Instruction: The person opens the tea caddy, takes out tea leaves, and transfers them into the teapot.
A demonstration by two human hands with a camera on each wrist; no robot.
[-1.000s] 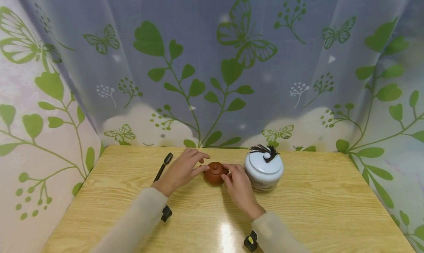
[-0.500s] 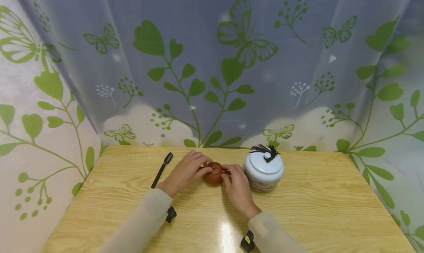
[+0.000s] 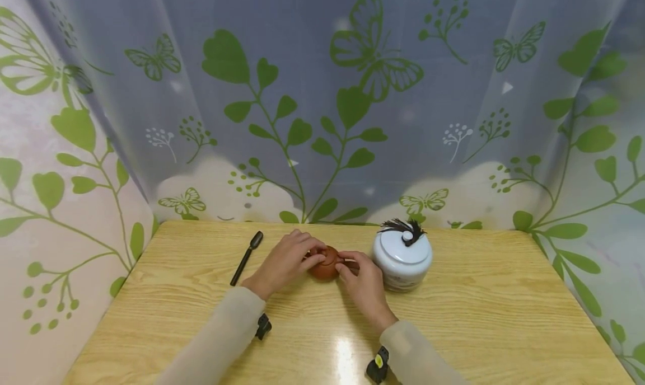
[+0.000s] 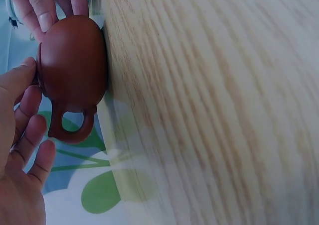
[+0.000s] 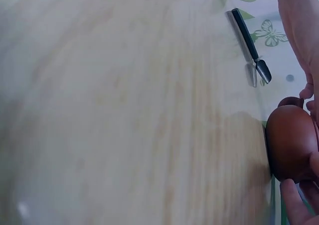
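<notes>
A small reddish-brown clay teapot (image 3: 324, 272) stands on the wooden table between the hands. The left hand (image 3: 289, 260) comes from the left and pinches the teapot's lid at the top, with the knob hidden by the fingers. In the left wrist view the looped handle (image 4: 75, 135) sits below that hand's fingers, apart from them. The right hand (image 3: 364, 284) holds the opposite side of the teapot with thumb and fingers, around the spout, which is mostly covered. The lid (image 4: 41, 70) appears seated on the pot's body.
A white lidded jar (image 3: 403, 262) with a dark tassel on its knob stands close to the right hand. A dark tea scoop (image 3: 247, 258) lies left of the left hand. Behind the wooden table (image 3: 478, 306) hangs a patterned curtain (image 3: 312, 94).
The left hand has moved right, from beside the teapot onto its lid, its fingers closing there. The right hand has stayed at the spout side with only a slight shift.
</notes>
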